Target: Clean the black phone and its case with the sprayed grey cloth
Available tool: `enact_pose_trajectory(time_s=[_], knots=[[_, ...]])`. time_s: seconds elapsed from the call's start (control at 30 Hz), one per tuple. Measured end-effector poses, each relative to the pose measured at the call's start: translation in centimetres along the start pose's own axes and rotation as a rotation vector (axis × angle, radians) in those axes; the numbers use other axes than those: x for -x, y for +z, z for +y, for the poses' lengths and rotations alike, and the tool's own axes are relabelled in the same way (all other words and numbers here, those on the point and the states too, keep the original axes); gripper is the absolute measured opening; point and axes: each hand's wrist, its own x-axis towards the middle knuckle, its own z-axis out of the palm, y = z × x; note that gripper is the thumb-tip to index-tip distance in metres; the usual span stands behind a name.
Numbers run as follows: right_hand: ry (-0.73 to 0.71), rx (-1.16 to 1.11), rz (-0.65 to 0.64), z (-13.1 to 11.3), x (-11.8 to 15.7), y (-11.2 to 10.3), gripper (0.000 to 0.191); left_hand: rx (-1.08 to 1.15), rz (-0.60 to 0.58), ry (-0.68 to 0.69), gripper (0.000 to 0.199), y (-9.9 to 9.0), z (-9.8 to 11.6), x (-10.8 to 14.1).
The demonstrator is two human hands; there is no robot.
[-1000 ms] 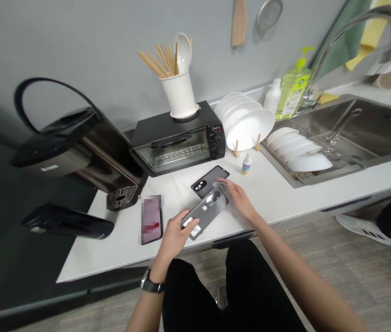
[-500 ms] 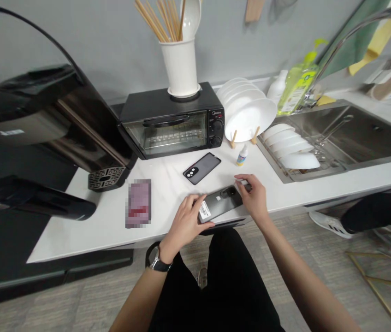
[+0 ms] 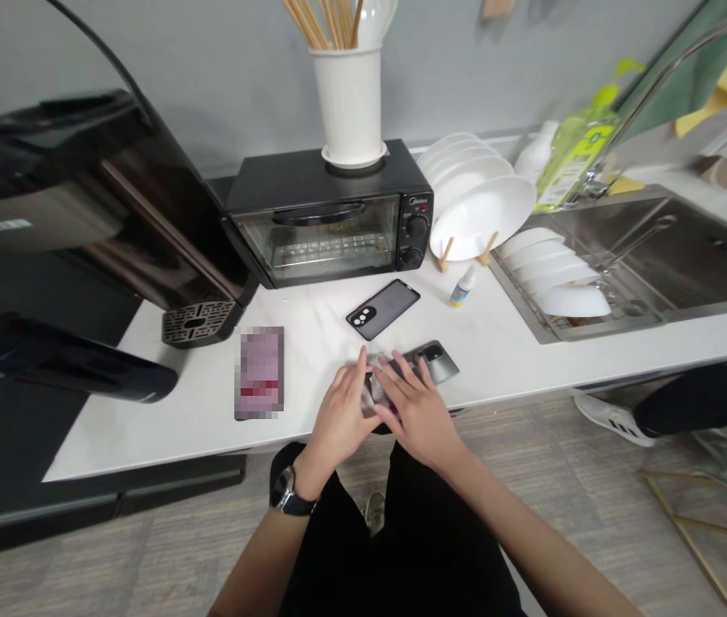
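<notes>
A grey phone (image 3: 441, 363) lies back up near the counter's front edge. My left hand (image 3: 343, 403) rests at its left end, thumb and fingers spread around that end. Over the left part of the phone lies my right hand (image 3: 418, 411), fingers extended, pressing on something greyish that is mostly hidden. Behind the phone is a dark phone case (image 3: 384, 308), with a small white spray bottle (image 3: 463, 287) to its right. A pixelated purple item (image 3: 261, 373) lies to the left of my hands.
A toaster oven (image 3: 331, 193) stands at the back, bearing a white holder (image 3: 349, 103) with chopsticks. Plates (image 3: 483, 218) stand in a rack beside a sink (image 3: 652, 283) with bowls (image 3: 573, 300). At left are a black machine (image 3: 196, 324) and a person's leg (image 3: 698, 403) shows at right.
My right hand has moved left from the phone's camera end onto its left part, and its fingers have spread. The view has shifted slightly.
</notes>
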Motion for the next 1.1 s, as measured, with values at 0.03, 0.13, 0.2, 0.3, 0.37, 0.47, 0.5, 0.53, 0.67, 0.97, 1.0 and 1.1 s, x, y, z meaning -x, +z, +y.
enact_pose_trajectory(time_s=[0.03,0.13,0.2,0.3,0.37,0.47,0.5,0.53,0.67,0.97,1.0,1.1], knots=[[-0.046,-0.005,-0.023,-0.5,0.5,0.0,0.055,-0.005,0.013,-0.009,0.12,0.0,-0.2,0.2],[-0.047,0.044,-0.01,0.6,3.2,-0.5,0.057,0.001,0.029,-0.021,0.124,-0.1,-0.3,0.4],[0.082,0.103,0.059,2.9,4.7,-1.1,0.06,0.011,0.036,-0.016,0.126,-0.2,-0.2,0.3],[0.256,0.136,0.14,5.7,4.1,-1.6,0.064,0.016,0.031,-0.009,0.124,-0.3,-0.2,0.0],[0.26,0.101,0.137,5.3,2.2,-1.3,0.066,0.022,0.017,-0.01,0.121,-0.4,-0.3,-0.1],[0.11,0.004,0.081,1.6,-0.4,-0.2,0.068,0.023,-0.006,-0.024,0.117,-0.4,-0.4,0.0],[0.044,-0.027,0.055,0.3,-0.5,0.1,0.069,0.022,-0.01,-0.034,0.116,-0.4,-0.5,0.1],[-0.013,-0.051,0.03,-0.8,-0.3,0.3,0.071,0.024,-0.014,-0.043,0.116,-0.4,-0.5,0.2],[0.003,-0.015,0.013,-0.1,3.4,-0.2,0.07,0.051,-0.002,-0.039,0.116,-0.4,-0.3,0.3],[0.151,0.025,0.116,1.6,-0.2,-0.1,0.069,0.028,-0.015,-0.032,0.117,-0.6,-0.3,0.0],[0.08,-0.016,0.084,0.1,-0.7,0.2,0.069,0.02,-0.014,-0.03,0.116,-0.6,-0.3,0.1],[-0.052,-0.083,0.017,-2.4,0.6,0.4,0.067,0.011,-0.011,-0.019,0.117,-0.5,-0.1,0.4]])
